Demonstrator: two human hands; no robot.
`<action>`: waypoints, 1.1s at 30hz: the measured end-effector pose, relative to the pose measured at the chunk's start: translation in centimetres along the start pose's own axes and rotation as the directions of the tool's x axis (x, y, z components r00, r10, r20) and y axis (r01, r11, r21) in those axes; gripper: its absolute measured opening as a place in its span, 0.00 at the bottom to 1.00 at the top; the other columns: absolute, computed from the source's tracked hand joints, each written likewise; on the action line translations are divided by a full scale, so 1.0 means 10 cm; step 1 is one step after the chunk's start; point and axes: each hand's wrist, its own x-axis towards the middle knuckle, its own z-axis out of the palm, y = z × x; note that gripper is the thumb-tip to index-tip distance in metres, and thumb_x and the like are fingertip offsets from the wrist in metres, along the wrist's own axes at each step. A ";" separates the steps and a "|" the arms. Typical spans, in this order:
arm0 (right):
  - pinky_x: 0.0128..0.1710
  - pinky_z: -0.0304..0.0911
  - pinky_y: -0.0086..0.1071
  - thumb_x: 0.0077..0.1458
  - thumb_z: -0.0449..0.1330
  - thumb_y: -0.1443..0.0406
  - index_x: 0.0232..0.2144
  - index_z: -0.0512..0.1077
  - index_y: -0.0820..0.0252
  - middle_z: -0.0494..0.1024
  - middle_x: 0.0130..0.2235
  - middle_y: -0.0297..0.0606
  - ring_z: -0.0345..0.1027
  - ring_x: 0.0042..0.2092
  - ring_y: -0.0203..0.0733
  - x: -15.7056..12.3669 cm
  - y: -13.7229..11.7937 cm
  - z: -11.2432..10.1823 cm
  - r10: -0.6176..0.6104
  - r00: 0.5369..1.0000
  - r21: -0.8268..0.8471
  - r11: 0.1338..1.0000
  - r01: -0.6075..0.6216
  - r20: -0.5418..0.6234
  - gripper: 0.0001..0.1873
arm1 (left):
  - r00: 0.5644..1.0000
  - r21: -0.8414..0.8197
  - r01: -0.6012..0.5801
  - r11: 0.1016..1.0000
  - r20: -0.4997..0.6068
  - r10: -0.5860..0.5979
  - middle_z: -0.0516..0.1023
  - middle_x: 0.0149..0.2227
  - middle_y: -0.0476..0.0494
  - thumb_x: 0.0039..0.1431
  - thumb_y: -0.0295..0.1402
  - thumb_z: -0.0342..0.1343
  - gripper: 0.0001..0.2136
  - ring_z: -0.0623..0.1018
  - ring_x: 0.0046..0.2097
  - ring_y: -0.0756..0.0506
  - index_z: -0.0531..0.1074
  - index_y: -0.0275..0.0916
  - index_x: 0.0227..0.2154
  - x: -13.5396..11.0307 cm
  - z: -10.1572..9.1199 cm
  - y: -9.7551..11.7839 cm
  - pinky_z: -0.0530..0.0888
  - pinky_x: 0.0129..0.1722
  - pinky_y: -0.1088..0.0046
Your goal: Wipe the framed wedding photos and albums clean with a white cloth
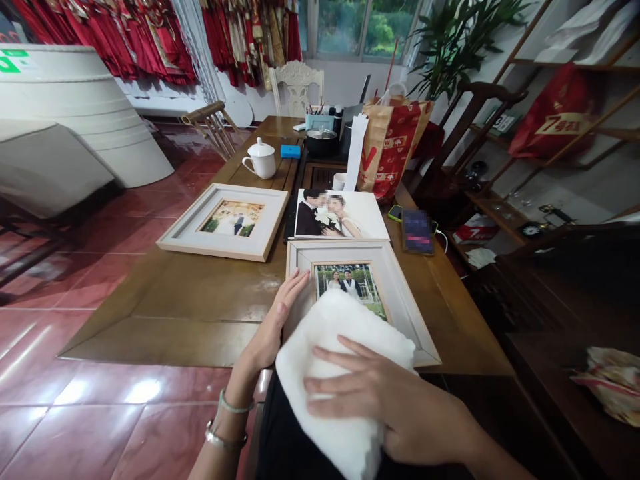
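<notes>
A framed photo [417, 333] in a wide light frame lies at the table's near edge, its small inner picture showing a couple outdoors. My left hand [273, 320] rests along the frame's left side, fingers stretched out and holding nothing. Under my right hand [367, 393] is a white cloth [335, 320], with my fingers spread across it and my thumb hidden. The cloth covers the lower left of the frame and hangs past its near edge. Behind it lies an unframed wedding print [367, 213]. A second framed photo [230, 217] lies to the left.
Farther back on the wooden table [200, 293] are a lidded white mug [261, 159], a blue box [291, 152], a black pot [321, 142] and a paper bag [393, 147]. A phone [418, 231] lies at the right edge, a cable beside it. Shelves stand right.
</notes>
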 end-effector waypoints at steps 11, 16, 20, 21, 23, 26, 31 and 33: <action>0.66 0.46 0.47 0.43 0.48 0.80 0.53 0.71 0.50 0.72 0.57 0.29 0.56 0.64 0.43 -0.56 0.23 -0.38 0.334 0.941 -0.042 0.941 -0.336 -0.052 0.37 | 0.994 0.095 -0.105 0.990 0.030 0.103 0.70 0.54 0.41 0.65 0.24 0.45 0.20 0.69 0.56 0.41 0.67 0.45 0.56 0.03 0.00 0.07 0.67 0.56 0.58; 0.67 0.42 0.49 0.36 0.46 0.81 0.55 0.70 0.52 0.69 0.60 0.29 0.52 0.66 0.44 -0.50 0.57 -0.56 0.404 0.891 -0.158 0.885 -0.438 -0.209 0.43 | 0.988 0.093 -0.146 0.985 0.055 0.141 0.72 0.51 0.40 0.64 0.22 0.43 0.19 0.69 0.54 0.41 0.69 0.42 0.53 0.05 0.00 0.08 0.67 0.54 0.57; 0.66 0.45 0.50 0.37 0.45 0.82 0.57 0.68 0.55 0.67 0.61 0.32 0.50 0.66 0.45 -0.34 0.76 -0.66 0.353 0.854 -0.263 0.844 -0.467 -0.381 0.44 | 0.987 0.094 -0.159 0.983 0.048 0.156 0.74 0.50 0.40 0.64 0.21 0.43 0.20 0.69 0.53 0.41 0.70 0.42 0.53 0.06 0.00 0.10 0.67 0.54 0.55; 0.65 0.46 0.51 0.38 0.45 0.82 0.57 0.68 0.56 0.67 0.61 0.33 0.50 0.66 0.45 -0.29 0.81 -0.69 0.321 0.844 -0.281 0.841 -0.462 -0.429 0.43 | 0.986 0.092 -0.161 0.983 0.047 0.158 0.74 0.50 0.40 0.63 0.21 0.43 0.20 0.69 0.53 0.41 0.70 0.43 0.53 0.06 0.00 0.10 0.67 0.54 0.55; 0.65 0.47 0.51 0.40 0.45 0.82 0.58 0.66 0.59 0.67 0.61 0.36 0.51 0.66 0.45 -0.16 0.89 -0.75 0.234 0.822 -0.303 0.849 -0.432 -0.519 0.42 | 0.986 0.086 -0.162 0.983 0.048 0.158 0.75 0.48 0.41 0.63 0.21 0.43 0.19 0.69 0.52 0.41 0.72 0.43 0.51 0.06 0.00 0.09 0.68 0.53 0.56; 0.65 0.47 0.51 0.42 0.47 0.83 0.60 0.64 0.57 0.66 0.62 0.36 0.49 0.67 0.45 0.08 0.90 -0.84 0.083 0.819 -0.356 0.872 -0.335 -0.568 0.42 | 0.988 0.081 -0.146 0.986 0.057 0.141 0.77 0.43 0.41 0.63 0.21 0.43 0.18 0.70 0.50 0.42 0.76 0.41 0.45 0.06 -0.01 0.09 0.70 0.51 0.58; 0.66 0.44 0.49 0.41 0.48 0.84 0.60 0.63 0.58 0.65 0.63 0.34 0.45 0.68 0.43 0.63 0.73 -0.86 -0.087 0.892 -0.517 0.838 -0.175 -0.444 0.43 | 0.988 0.091 -0.140 0.986 0.083 0.132 0.78 0.40 0.42 0.63 0.21 0.44 0.18 0.70 0.50 0.43 0.78 0.41 0.40 0.07 -0.02 0.09 0.69 0.51 0.62; 0.66 0.43 0.49 0.41 0.48 0.85 0.60 0.63 0.59 0.64 0.63 0.34 0.44 0.68 0.43 0.82 0.71 -0.82 -0.099 0.920 -0.549 0.825 -0.136 -0.378 0.43 | 0.988 0.098 -0.136 0.986 0.084 0.128 0.78 0.40 0.43 0.62 0.21 0.44 0.17 0.70 0.49 0.43 0.79 0.41 0.39 0.07 -0.02 0.09 0.69 0.51 0.62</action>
